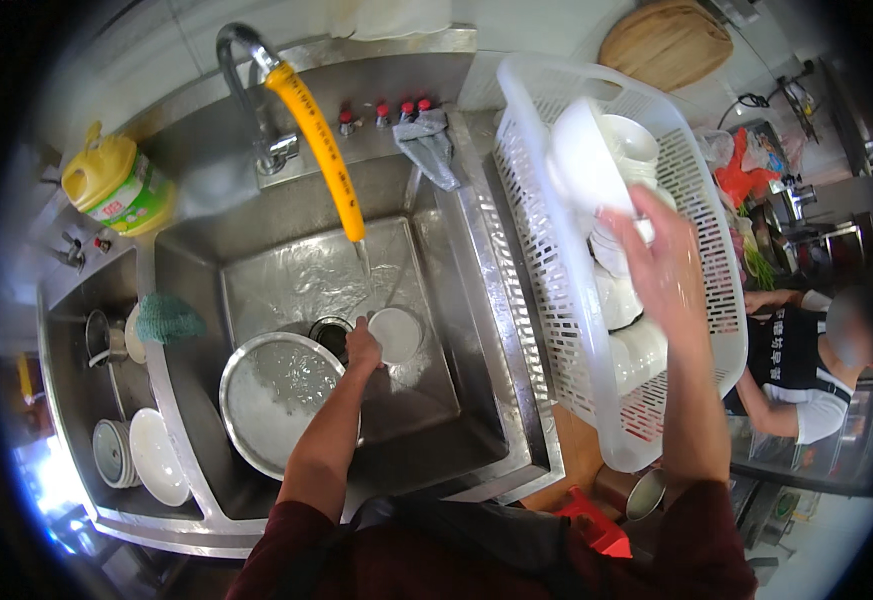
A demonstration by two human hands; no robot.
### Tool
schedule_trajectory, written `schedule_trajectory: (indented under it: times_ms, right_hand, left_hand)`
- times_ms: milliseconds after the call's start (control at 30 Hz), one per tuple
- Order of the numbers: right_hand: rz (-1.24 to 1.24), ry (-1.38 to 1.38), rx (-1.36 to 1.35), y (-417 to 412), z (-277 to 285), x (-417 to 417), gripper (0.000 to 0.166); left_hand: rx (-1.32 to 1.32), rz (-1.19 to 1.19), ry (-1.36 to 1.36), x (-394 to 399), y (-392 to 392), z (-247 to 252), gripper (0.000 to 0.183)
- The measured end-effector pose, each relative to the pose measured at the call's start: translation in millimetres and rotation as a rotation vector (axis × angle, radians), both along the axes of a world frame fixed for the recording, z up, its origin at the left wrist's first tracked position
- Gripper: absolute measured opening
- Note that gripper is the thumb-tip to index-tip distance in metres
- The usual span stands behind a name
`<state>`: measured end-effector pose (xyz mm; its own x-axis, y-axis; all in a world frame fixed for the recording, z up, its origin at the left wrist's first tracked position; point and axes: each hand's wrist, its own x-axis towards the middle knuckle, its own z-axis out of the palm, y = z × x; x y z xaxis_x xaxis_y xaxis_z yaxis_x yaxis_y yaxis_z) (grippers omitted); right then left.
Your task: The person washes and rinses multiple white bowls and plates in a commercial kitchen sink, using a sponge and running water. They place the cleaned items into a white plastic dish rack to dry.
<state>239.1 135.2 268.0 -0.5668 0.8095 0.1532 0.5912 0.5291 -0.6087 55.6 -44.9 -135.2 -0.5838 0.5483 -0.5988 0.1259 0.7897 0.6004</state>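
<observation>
My left hand [363, 346] grips a small white bowl [396, 336] low in the right basin of the steel sink, near the drain [331, 335]. Water runs beside it from a yellow hose [320, 142] fitted on the faucet. At its left stands a round metal basin [280, 405] of sudsy water. Over the white plastic basket [567, 300], my right hand [658, 255] has its fingers at the rim of a larger white bowl [586, 161], blurred by motion. Stacked white bowls [631, 142] lie in the basket beneath and beside it.
The left basin holds white dishes [158, 457], with a green scrubbing cloth [170, 319] on the divider. A yellow detergent jug [117, 184] stands behind. A grey cloth [429, 146] hangs at the back right rim. Another person [789, 360] stands beyond the basket.
</observation>
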Motion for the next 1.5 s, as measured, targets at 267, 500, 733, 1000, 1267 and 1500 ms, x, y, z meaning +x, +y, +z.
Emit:
schedule_trajectory:
  times_ms: [267, 500, 733, 1000, 1267, 1500]
  right_hand:
    - [0.043, -0.238, 0.654, 161.8, -60.1, 13.9, 0.020]
    - [0.043, -0.479, 0.517, 175.0, -60.7, 18.0, 0.021]
    - [0.014, -0.491, 0.498, 174.0, -62.9, 23.3, 0.021]
    - [-0.005, -0.377, 0.408, 173.6, -58.4, 25.4, 0.020]
    - [0.014, -0.479, 0.333, 171.5, -57.6, 24.0, 0.034]
    - [-0.035, -0.473, 0.313, 165.8, -44.2, 25.6, 0.039]
  left_hand:
    - [0.129, 0.229, -0.187, -1.2, -7.0, 3.4, 0.043]
    - [0.166, 0.229, -0.284, -17.3, -10.8, 13.5, 0.044]
    - [0.286, 0.289, -0.345, -19.1, -13.5, 47.1, 0.043]
    - [0.377, 0.339, -0.408, -17.8, -19.7, 69.5, 0.047]
    - [0.335, 0.327, -0.412, -5.7, -25.5, 96.3, 0.055]
    - [0.507, 0.322, -0.642, -16.4, -18.0, 99.5, 0.063]
